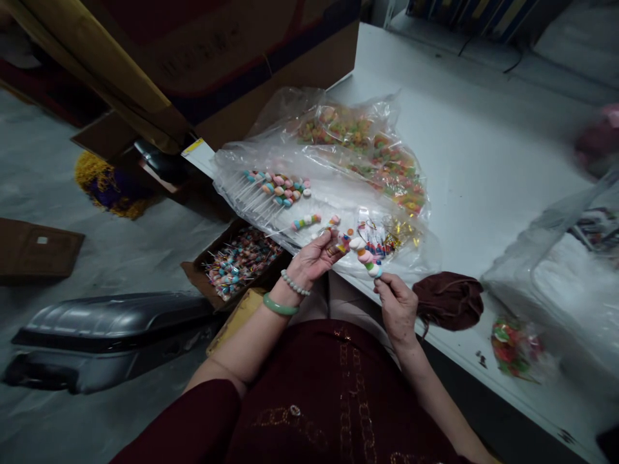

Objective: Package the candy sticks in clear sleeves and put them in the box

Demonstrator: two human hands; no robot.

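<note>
My right hand [397,308] pinches the lower end of a stick of colourful candies [367,259], which tilts up to the left. Just left of it, my left hand [314,261] has its fingers closed on a small colourful wrapped piece [343,241]. A clear plastic sheet [329,187] lies beyond both hands. On it rest a bundle of candy sticks [285,187], a short candy row [306,222], gold ties [405,231] and small red-and-blue printed pieces [380,243]. Orange and green ring candies [348,129] fill a clear bag at the back.
An open carton of candy sticks [242,258] stands below the table edge. A brown cloth bag [449,300] lies at the right, near a plastic-lined bin [570,270]. A large carton [242,64] stands behind; a grey suitcase [120,328] is on the floor.
</note>
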